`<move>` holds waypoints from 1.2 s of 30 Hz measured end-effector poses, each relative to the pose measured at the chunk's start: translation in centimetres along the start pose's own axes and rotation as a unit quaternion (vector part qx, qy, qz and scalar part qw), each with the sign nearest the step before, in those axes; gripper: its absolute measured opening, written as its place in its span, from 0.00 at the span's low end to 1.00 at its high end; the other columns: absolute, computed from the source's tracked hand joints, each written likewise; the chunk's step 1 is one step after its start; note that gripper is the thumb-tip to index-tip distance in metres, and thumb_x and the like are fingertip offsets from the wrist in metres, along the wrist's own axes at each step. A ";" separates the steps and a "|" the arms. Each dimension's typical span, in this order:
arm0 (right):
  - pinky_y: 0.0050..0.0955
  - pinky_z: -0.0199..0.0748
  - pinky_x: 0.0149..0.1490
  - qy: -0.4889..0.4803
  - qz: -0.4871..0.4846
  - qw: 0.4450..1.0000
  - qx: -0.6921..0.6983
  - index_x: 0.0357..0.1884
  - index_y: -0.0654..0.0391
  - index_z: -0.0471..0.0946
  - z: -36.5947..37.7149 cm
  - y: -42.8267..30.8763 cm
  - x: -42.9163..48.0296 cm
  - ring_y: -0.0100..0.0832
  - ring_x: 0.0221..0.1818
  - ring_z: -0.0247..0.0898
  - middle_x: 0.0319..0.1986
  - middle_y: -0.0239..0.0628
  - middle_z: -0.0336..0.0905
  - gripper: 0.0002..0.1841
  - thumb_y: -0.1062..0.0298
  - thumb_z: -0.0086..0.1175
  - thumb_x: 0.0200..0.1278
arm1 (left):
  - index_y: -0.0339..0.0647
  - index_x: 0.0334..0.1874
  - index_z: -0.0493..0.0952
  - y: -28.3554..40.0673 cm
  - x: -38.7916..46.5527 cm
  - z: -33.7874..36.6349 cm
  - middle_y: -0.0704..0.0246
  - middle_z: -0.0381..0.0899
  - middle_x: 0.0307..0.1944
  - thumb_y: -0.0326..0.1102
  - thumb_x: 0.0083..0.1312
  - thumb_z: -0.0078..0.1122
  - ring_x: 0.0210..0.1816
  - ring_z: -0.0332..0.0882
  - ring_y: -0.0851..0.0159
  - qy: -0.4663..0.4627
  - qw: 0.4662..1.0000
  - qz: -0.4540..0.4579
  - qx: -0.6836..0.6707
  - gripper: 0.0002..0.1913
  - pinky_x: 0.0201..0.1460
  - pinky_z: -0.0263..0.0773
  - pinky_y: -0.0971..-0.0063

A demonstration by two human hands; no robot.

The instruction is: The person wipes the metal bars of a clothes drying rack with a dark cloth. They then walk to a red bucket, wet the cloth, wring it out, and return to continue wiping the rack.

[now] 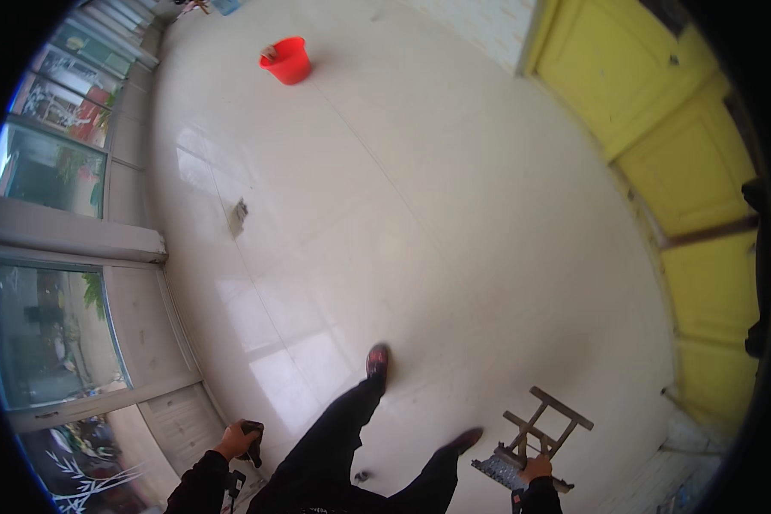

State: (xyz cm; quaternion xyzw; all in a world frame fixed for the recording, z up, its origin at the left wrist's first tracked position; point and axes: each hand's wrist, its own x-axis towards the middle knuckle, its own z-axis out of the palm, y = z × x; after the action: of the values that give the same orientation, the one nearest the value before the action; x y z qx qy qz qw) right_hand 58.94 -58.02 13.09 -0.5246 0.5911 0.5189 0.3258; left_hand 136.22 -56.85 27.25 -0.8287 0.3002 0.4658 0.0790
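My left hand is closed around a dark brown object, perhaps a shoe, held beside the door frame on the left. What it is exactly cannot be told. My right hand grips a small wooden folding stool at its patterned seat. The stool's legs point forward, away from me. Between the two hands are my legs in dark trousers, with a reddish shoe stepping ahead on the pale tiled floor.
A red bucket stands far ahead, with something light brown at its rim. A small greyish item lies on the floor to the left. Glazed panels line the left side; yellow panelled doors line the right.
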 end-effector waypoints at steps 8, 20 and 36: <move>0.47 0.75 0.53 0.228 -0.071 0.945 0.224 0.48 0.65 0.78 -20.4 -5.9 -15.0 0.51 0.48 0.74 0.44 0.55 0.75 0.29 0.52 0.63 0.49 | 0.36 0.48 0.78 2.2 4.3 -13.7 0.55 0.84 0.40 0.44 0.58 0.64 0.43 0.83 0.52 0.066 0.991 0.092 -0.068 0.21 0.48 0.77 0.62; 0.48 0.74 0.51 0.083 -0.066 0.964 0.244 0.49 0.64 0.73 -61.3 -11.1 -2.6 0.51 0.46 0.78 0.40 0.50 0.80 0.30 0.51 0.64 0.50 | 0.35 0.46 0.79 26.4 17.8 -28.0 0.58 0.85 0.35 0.44 0.59 0.63 0.37 0.84 0.57 0.088 0.980 0.106 -0.143 0.19 0.42 0.78 0.64; 0.43 0.73 0.55 0.158 -0.082 0.960 0.217 0.63 0.54 0.69 -100.4 -24.3 1.9 0.49 0.51 0.76 0.45 0.48 0.81 0.37 0.55 0.65 0.49 | 0.38 0.43 0.82 31.5 41.1 -49.6 0.57 0.85 0.41 0.48 0.57 0.62 0.47 0.82 0.53 0.035 0.989 0.064 -0.132 0.20 0.52 0.74 0.60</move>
State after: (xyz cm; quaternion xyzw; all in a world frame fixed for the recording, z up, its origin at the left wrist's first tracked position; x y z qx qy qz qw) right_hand 97.75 -152.29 29.75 -0.5631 0.6884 0.2607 0.3755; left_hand 170.01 -120.12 25.68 -0.8268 0.2910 0.4760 -0.0716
